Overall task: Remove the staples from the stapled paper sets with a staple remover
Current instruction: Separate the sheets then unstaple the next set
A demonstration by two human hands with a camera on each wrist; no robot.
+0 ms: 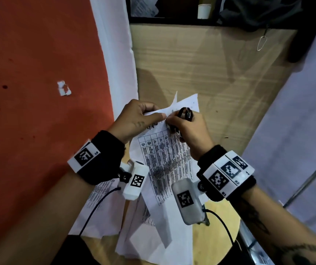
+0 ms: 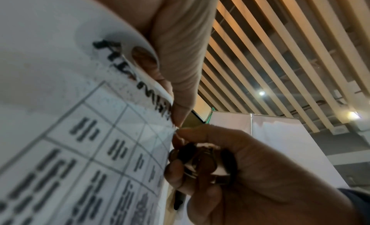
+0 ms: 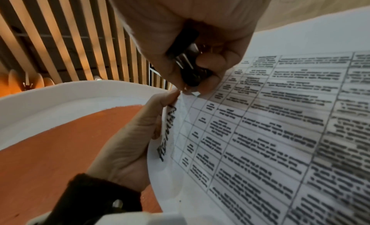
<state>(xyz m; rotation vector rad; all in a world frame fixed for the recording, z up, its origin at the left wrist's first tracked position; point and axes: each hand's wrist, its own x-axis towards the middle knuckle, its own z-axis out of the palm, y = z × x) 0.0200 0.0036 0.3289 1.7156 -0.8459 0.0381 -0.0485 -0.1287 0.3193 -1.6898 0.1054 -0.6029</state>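
1. Right now the right hand [image 1: 188,131] is curled round a black staple remover [image 1: 185,113], while its thumb and forefinger tips pinch at the corner of the paper set [image 1: 164,155]; the remover's jaws are hidden in the palm, so I cannot tell how they stand.
2. Meeting it there, the left hand [image 1: 136,119] pinches the same top corner between thumb and fingers, folding a flap of the sheet back.
3. Whether a staple sits between the fingertips is too small to tell; my guess is that one is being picked loose or the freed sheets parted.
4. Held up off the wooden table [image 1: 210,64], the set is white and limp, printed with a table of dark text and slightly curled at its edges.
5. Underneath lie more loose sheets [image 1: 149,236], overlapping; whether they are finished or waiting cannot be told.
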